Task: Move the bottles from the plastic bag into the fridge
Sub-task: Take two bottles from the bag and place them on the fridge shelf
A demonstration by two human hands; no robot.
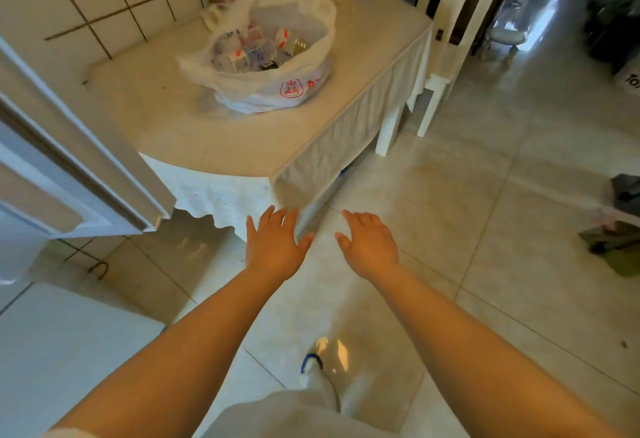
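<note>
A white plastic bag with a red logo lies open on the table, against the tiled wall. Inside it I see several small clear bottles with red-and-white labels. The open fridge door juts in from the left edge, and the white fridge body fills the lower left. My left hand and my right hand hover side by side over the floor just below the table's near corner, palms down, fingers spread, holding nothing. Both are well short of the bag.
A white tablecloth hangs over the table's near edge. A white slatted chair stands at the table's far right. Clothes and dark items lie on the tiled floor at the right. My foot shows below my hands.
</note>
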